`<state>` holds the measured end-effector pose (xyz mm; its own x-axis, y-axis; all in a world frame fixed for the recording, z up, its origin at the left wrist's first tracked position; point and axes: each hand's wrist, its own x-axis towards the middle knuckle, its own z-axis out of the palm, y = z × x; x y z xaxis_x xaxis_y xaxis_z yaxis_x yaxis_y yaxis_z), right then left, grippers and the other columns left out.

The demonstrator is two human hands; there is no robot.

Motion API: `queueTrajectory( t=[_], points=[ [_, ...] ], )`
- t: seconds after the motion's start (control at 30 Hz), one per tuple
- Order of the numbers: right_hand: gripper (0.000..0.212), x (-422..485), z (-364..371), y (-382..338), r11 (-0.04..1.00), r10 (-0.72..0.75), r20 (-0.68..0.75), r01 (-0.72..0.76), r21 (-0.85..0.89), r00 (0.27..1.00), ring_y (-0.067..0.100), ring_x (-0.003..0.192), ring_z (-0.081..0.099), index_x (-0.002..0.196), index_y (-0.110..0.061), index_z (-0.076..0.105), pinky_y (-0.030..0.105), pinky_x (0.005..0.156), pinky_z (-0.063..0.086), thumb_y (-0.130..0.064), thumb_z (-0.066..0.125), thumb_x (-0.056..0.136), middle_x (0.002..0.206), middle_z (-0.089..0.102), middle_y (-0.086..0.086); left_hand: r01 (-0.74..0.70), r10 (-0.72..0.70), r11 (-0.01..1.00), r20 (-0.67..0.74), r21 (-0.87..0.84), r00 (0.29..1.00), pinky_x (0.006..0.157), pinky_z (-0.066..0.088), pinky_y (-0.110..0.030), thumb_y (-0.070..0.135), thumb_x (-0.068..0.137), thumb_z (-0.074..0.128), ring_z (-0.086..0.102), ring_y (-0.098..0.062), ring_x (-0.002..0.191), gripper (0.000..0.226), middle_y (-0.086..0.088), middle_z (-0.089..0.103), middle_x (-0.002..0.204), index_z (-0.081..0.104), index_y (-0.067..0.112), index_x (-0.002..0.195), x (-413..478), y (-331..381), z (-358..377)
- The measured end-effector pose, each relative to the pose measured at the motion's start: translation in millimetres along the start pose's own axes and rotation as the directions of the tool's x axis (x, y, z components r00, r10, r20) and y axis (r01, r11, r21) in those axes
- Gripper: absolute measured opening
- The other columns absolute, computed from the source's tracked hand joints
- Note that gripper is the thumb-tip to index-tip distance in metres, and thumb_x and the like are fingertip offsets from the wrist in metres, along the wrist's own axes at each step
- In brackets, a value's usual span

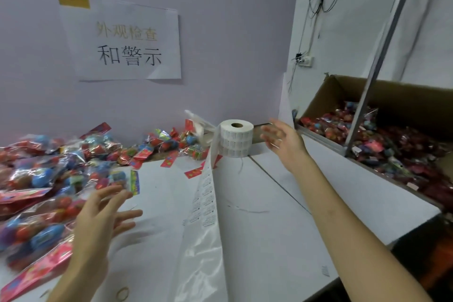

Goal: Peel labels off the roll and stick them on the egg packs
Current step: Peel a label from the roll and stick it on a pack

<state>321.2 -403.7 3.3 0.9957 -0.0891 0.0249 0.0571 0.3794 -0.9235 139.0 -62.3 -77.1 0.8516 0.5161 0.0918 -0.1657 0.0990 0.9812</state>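
Note:
A white label roll [236,138] stands upright at the back of the table near the wall. Its strip [205,200] runs down toward me, with printed labels on the upper part and bare shiny backing lower down. A heap of egg packs [46,176] in clear wrap with red headers covers the left side. My left hand [103,216] hovers with spread fingers beside the heap, its fingertips near one pack [122,180]. My right hand [284,141] is raised with straight fingers to the right of the roll, holding nothing.
A cardboard box [326,95] full of egg packs sits at the right, with a metal bar [375,61] slanting across it. A paper sign [122,41] hangs on the wall. A rubber band [122,294] lies at the near edge. The white table [282,216] ends at the right.

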Motion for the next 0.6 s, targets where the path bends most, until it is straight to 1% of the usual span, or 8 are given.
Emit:
queueTrajectory(
  t=[0.1,0.17,0.27,0.37,0.4,0.47,0.53,0.6],
  points=[
    [0.022,-19,46,0,0.99,-0.032,0.182,0.056,-0.128,0.983,0.022,0.075,0.07,0.113,-0.009,0.07,0.031,0.074,0.055,-0.015,0.051,0.102,0.094,0.075,0.011,0.019,-0.019,1.0,0.007,0.022,1.0,0.058,0.058,-0.032,0.021,0.099,0.062,0.075,-0.028,0.074,0.023,-0.007,0.071,0.114,0.061,0.015,0.121,-4,3,4],
    [0.022,-35,81,-2,0.978,-0.021,0.332,0.088,-0.187,0.943,0.024,0.074,0.071,0.105,-0.008,0.07,0.03,0.07,0.057,-0.011,0.048,0.103,0.091,0.074,0.012,0.035,-0.035,0.998,0.01,0.046,0.999,0.06,0.055,-0.032,0.02,0.1,0.06,0.074,-0.027,0.075,0.024,-0.008,0.071,0.114,0.061,0.012,0.123,-7,5,5],
    [0.022,-58,126,-1,0.953,0.028,0.542,0.141,-0.268,0.84,0.025,0.077,0.073,0.107,-0.005,0.07,0.028,0.069,0.059,-0.009,0.048,0.104,0.093,0.074,0.012,0.053,-0.053,0.996,-0.008,0.068,0.999,0.057,0.054,-0.027,0.016,0.101,0.059,0.074,-0.021,0.069,0.013,-0.007,0.073,0.106,0.065,0.016,0.112,-10,8,3],
    [0.019,-71,161,11,0.882,0.05,0.634,0.264,-0.391,0.772,0.021,0.085,0.075,0.113,-0.006,0.07,0.026,0.07,0.06,-0.008,0.054,0.103,0.101,0.075,0.012,0.075,-0.073,0.994,-0.027,0.078,0.997,0.057,0.055,-0.027,0.013,0.101,0.057,0.075,-0.019,0.068,0.012,-0.006,0.074,0.104,0.067,0.02,0.105,-10,10,2],
    [0.019,-73,172,17,0.834,0.046,0.646,0.327,-0.445,0.762,0.018,0.087,0.074,0.116,-0.006,0.07,0.023,0.07,0.059,-0.008,0.057,0.102,0.105,0.074,0.011,0.081,-0.079,0.993,-0.029,0.08,0.996,0.057,0.055,-0.025,0.014,0.102,0.057,0.075,-0.019,0.07,0.013,-0.005,0.073,0.105,0.066,0.021,0.104,-10,11,3],
    [0.026,-72,193,32,0.685,0.033,0.675,0.475,-0.553,0.737,0.014,0.093,0.071,0.124,-0.009,0.067,0.019,0.071,0.058,-0.012,0.064,0.099,0.114,0.071,0.008,0.099,-0.096,0.991,-0.029,0.086,0.995,0.057,0.055,-0.023,0.014,0.102,0.057,0.075,-0.02,0.074,0.013,-0.005,0.073,0.106,0.065,0.024,0.103,-11,12,3],
    [0.04,-64,212,49,0.5,0.058,0.713,0.598,-0.627,0.699,0.016,0.108,0.066,0.135,-0.016,0.061,0.029,0.088,0.058,-0.021,0.069,0.096,0.13,0.065,0.005,0.124,-0.122,0.988,-0.025,0.092,0.992,0.057,0.054,-0.022,0.015,0.102,0.057,0.075,-0.021,0.08,0.012,-0.003,0.072,0.108,0.065,0.025,0.104,-12,11,4],
    [0.06,-54,228,69,0.318,0.116,0.738,0.679,-0.662,0.664,0.022,0.127,0.057,0.146,-0.022,0.05,0.04,0.104,0.051,-0.035,0.074,0.092,0.148,0.052,0.004,0.144,-0.143,0.985,-0.018,0.099,0.99,0.058,0.053,-0.023,0.016,0.1,0.058,0.075,-0.021,0.082,0.012,-0.003,0.071,0.11,0.065,0.023,0.108,-12,11,4]
  ],
)
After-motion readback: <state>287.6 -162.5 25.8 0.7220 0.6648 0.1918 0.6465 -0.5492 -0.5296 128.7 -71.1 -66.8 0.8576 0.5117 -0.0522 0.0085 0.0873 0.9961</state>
